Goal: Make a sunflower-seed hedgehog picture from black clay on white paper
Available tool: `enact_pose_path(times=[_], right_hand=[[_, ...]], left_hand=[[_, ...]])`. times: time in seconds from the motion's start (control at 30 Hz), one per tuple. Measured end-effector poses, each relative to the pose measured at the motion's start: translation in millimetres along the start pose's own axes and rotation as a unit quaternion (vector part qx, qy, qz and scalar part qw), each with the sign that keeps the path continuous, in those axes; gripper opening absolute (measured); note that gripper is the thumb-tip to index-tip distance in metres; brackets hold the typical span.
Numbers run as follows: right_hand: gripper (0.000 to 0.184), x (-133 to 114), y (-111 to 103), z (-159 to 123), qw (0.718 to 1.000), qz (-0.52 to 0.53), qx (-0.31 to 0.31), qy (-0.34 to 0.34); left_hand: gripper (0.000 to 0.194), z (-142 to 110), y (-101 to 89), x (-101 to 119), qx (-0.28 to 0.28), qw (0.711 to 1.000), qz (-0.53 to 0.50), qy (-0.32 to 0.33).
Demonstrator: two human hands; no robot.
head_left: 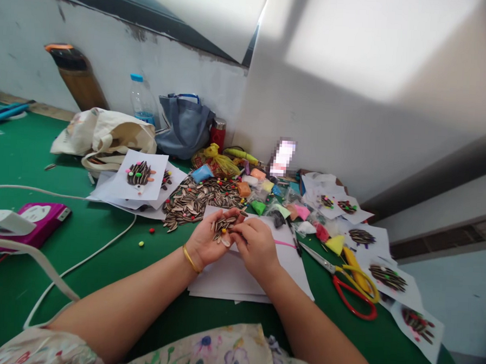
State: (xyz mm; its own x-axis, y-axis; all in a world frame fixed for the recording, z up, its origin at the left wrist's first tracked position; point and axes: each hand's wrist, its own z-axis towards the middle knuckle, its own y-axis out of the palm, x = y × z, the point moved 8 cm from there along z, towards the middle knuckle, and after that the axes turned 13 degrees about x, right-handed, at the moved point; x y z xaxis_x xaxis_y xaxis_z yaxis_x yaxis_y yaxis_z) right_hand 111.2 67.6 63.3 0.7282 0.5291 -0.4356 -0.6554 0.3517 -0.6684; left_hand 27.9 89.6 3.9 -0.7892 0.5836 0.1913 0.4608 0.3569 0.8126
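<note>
cupping a small pile of sunflower seeds (223, 223) in the upturned left hand (213, 237), mixed with a yellow bead (224, 231). pinching at that same pile with the right hand (256, 245), thumb and fingertips drawn together just above the left palm and touching the seeds. cannot tell for certain about a seed caught in that pinch. wearing a gold bangle (192, 259) on the left wrist.

working above a stack of white paper (221, 284), directly below both hands. just beyond the left hand, a broad seed heap (201, 196) dotted with coloured beads. beyond the right hand, a spread of small coloured packets (258, 207), among them green, orange and pink. to the right of the right hand, a black pen (295, 239), then scissors (331, 267) with one yellow and one red handle. farther right, sheets with seed pictures (388, 276).

to the left of the left hand, a red bead (151, 230) and a yellowish one, both loose on the green table (156, 286). past these, more picture sheets (118, 189) and a purple box (55, 227). well beyond the hands, near the wall, a cream bag (107, 131), a bottle (139, 100) and a blue bag (184, 124).
</note>
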Motion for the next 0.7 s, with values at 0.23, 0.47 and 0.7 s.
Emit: enact_pose_path(times=[0.23, 0.47, 0.7], right_hand=[[0.015, -5, -4, 2, 0.996, 0.083, 0.01, -0.02], [0.037, -1, -16, 3, 0.997, 0.044, 0.067, -0.01], [0.026, -7, -15, 2, 0.997, 0.048, 0.056, -0.032]], left_hand=[[0.032, 2, -2.6, 3, -0.006, 1.0, -0.005, 0.01], [0.028, 2, -3.2, 3, -0.01, 1.0, -0.012, 0.018], [0.028, 1, 0.8, 2, -0.024, 0.999, -0.022, 0.01]])
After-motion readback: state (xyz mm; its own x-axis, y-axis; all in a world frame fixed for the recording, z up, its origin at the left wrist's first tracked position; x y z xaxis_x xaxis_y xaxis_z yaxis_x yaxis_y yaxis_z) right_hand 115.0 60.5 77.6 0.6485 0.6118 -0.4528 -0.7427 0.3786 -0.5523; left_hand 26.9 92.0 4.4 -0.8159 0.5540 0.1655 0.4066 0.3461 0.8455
